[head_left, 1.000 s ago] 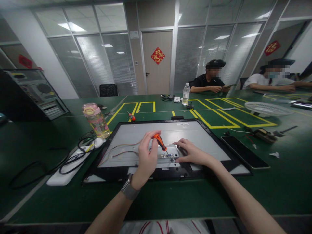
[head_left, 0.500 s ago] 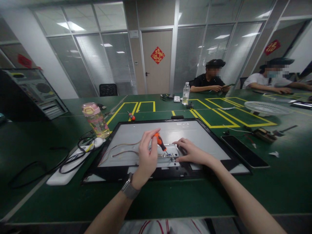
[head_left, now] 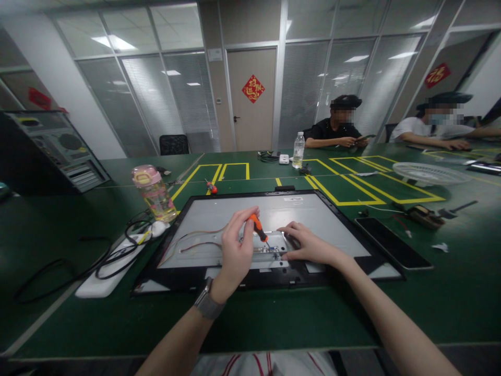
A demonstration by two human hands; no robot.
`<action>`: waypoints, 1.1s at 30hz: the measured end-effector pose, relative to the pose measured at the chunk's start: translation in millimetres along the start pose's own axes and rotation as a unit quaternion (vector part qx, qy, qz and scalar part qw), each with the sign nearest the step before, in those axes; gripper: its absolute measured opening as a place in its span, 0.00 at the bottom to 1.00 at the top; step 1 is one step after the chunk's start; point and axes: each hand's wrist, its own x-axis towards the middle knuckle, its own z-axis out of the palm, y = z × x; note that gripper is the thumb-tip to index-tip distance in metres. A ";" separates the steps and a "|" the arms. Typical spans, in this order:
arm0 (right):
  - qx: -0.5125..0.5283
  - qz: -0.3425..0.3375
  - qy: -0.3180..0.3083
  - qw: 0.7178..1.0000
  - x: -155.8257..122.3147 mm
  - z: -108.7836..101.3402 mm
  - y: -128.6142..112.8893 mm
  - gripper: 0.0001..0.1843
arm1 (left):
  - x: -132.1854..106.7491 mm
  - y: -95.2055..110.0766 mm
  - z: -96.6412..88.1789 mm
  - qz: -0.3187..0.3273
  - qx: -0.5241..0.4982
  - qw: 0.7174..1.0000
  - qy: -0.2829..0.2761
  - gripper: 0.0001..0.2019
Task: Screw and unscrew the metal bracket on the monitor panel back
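Left hand [head_left: 238, 241] grasping screwdriver [head_left: 257, 224], likely light, stiff; hold by handle. Right hand [head_left: 307, 246] at plate [head_left: 277, 240], grip unclear. Panel [head_left: 332, 224] beneath hands probably fragile; lift by edges.

I have an orange-and-black-handled screwdriver [head_left: 258, 227] over a flat rectangular panel [head_left: 332, 224], silver-grey with a black border. My square-faced wristwatch with a plain grey band [head_left: 209, 303] sits above white clothing striped in curving red [head_left: 284, 364]. I see a broad deep-green tabletop [head_left: 274, 329] patterned with yellow tape rectangles [head_left: 362, 203], a long white power strip [head_left: 104, 279], and a rectangular phone with a black face [head_left: 391, 243].
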 end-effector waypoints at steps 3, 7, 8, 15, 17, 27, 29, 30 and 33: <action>-0.003 0.001 -0.003 1.000 0.2 -0.3 -1.1 0.36 | -1.1 0.1 -0.5 -0.008 -0.030 0.999 -0.019 0.14; -0.006 0.002 0.001 1.000 0.4 -0.4 -2.4 0.36 | -0.4 0.0 0.0 0.007 -0.013 1.000 -0.022 0.14; -0.008 0.003 0.002 1.000 0.4 -0.5 -2.8 0.36 | 0.2 -0.3 0.4 0.011 0.002 1.000 -0.017 0.13; -0.012 -0.005 0.002 1.000 0.3 -1.2 -2.5 0.36 | 0.9 -0.9 1.3 0.005 0.029 0.999 -0.014 0.06; -0.017 -0.004 0.002 1.000 0.5 -0.6 -0.7 0.37 | -0.6 0.4 0.2 0.007 0.023 0.999 -0.027 0.09; -0.019 -0.004 0.003 1.000 0.7 0.3 -0.8 0.36 | 0.2 -1.0 0.6 0.026 0.091 0.995 -0.012 0.07; -0.020 -0.003 0.004 1.000 0.8 0.4 -0.8 0.36 | -0.7 -0.6 -0.2 0.027 0.090 0.996 -0.003 0.07; -0.019 -0.002 0.004 1.000 0.8 0.5 -0.7 0.36 | -1.3 -0.1 -0.8 0.028 0.087 0.996 -0.001 0.09; -0.017 -0.002 0.006 1.000 0.9 0.5 -0.5 0.36 | -2.4 1.4 -2.4 0.026 0.075 0.997 -0.007 0.16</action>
